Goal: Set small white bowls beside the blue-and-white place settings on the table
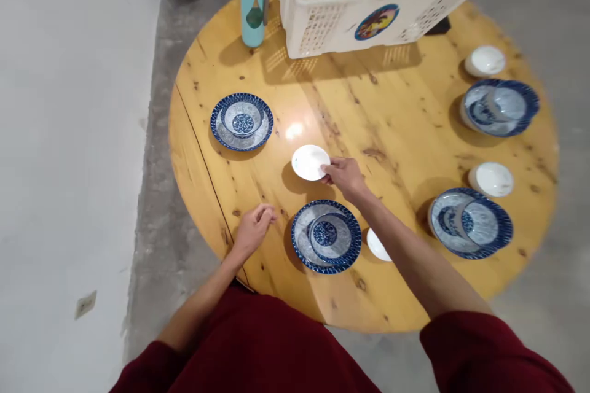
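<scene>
My right hand (343, 177) pinches the rim of a small white bowl (308, 163) and holds it over the middle of the table. Nearer to me stands a blue-patterned plate (300, 245) with a matching bowl (329, 238) in it. Another white bowl (378, 247) sits at that plate's right, partly hidden by my right forearm. My left hand (254, 228) hovers left of the plate, its fingers curled together with nothing visible in them. Farther left is another blue-patterned plate (242, 142) holding a patterned bowl (242, 118).
On the round wooden table (350, 104), a white plastic crate (332, 27) and a turquoise bottle (252, 3) stand at the back. Along the right side are two more plate-and-bowl sets (470, 221), each beside a white bowl (491, 179). A white wall (69, 135) rises at left.
</scene>
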Demonstrator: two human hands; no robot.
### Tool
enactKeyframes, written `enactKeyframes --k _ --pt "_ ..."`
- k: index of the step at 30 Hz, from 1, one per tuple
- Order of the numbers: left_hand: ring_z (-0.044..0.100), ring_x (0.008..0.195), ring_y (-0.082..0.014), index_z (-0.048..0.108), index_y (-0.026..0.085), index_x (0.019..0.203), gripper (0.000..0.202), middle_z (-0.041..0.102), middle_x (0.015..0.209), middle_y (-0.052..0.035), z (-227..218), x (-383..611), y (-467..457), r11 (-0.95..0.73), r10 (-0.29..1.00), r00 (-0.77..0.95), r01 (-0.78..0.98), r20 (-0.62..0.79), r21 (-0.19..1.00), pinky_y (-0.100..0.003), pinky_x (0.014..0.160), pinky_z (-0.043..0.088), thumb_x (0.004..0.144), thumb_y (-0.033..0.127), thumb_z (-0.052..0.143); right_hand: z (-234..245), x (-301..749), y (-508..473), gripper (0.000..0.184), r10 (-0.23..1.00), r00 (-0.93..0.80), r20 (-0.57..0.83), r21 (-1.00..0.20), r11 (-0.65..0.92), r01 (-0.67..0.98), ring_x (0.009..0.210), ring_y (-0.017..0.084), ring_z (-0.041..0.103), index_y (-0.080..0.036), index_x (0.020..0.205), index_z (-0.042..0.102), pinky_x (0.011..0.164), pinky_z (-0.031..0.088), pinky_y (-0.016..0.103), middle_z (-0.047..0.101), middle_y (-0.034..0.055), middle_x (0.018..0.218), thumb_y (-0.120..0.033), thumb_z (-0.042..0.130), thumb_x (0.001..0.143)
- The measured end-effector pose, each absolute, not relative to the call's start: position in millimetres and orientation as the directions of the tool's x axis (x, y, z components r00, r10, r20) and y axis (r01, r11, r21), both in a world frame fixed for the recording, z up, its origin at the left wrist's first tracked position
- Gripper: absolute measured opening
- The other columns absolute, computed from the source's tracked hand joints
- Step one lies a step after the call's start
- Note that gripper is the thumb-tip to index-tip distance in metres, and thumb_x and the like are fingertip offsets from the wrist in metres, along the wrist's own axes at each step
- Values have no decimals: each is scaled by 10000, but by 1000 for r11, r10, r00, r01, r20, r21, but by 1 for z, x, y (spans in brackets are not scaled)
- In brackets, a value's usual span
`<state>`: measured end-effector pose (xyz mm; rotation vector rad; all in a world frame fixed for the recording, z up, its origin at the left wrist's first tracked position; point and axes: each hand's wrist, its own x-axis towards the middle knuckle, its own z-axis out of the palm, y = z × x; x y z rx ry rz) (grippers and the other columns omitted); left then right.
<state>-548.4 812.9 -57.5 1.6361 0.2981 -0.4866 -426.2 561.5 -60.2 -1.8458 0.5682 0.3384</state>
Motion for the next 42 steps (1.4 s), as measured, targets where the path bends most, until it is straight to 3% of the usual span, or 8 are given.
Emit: enactKeyframes --k 4,8,14,20,37,42 --pt "732 816 -174 643 148 1221 374 765 972 -103 -82 -501 837 -105 -78 877 466 -474 879 -309 776 572 977 416 551 -67 -425 623 67 -121 837 -533 -787 -292 -543 489 165 621 -152 761 665 468 476 236 617 -4 518 -210 648 732" --pt "748 817 -199 590 134 1337 442 763 910 -90 -91 -469 851 -195 -102 885 430 -454 882 -324 784 582 1002 418 537 -76 -433 659 99 -131 819 -559 -766 -296 -570 504 163 624 -164 810 646 486 474 242 620 -19 541 -249 625 765" --pt "757 823 -208 602 183 1341 389 774 892 -56 -87 -453 864 -328 -167 884 367 -436 870 -324 788 580 1004 339 487 -80 -442 677 139 -185 806 -562 -756 -280 -591 510 161 614 -169 855 622 505 475 249 613 -25 563 -277 573 783" --pt "741 838 -205 609 192 1366 422 768 891 -46 -92 -450 873 -353 -190 891 329 -412 876 -321 799 577 972 261 474 -82 -446 682 178 -156 809 -566 -753 -303 -585 559 182 641 -183 865 619 538 502 269 628 -16 598 -332 566 784" --pt "726 816 -203 629 206 1348 406 762 852 -37 -99 -452 877 -327 -195 900 316 -390 891 -334 822 582 968 268 500 -86 -454 682 239 -150 845 -514 -743 -414 -526 569 221 645 -215 867 595 590 506 321 648 8 577 -441 553 802" --pt "735 812 -203 623 196 1332 391 766 865 -47 -100 -451 882 -300 -207 896 324 -393 897 -341 805 592 987 334 503 -72 -467 683 365 -212 850 -483 -790 -314 -527 588 207 638 -200 931 614 600 512 326 668 22 628 -550 594 827"
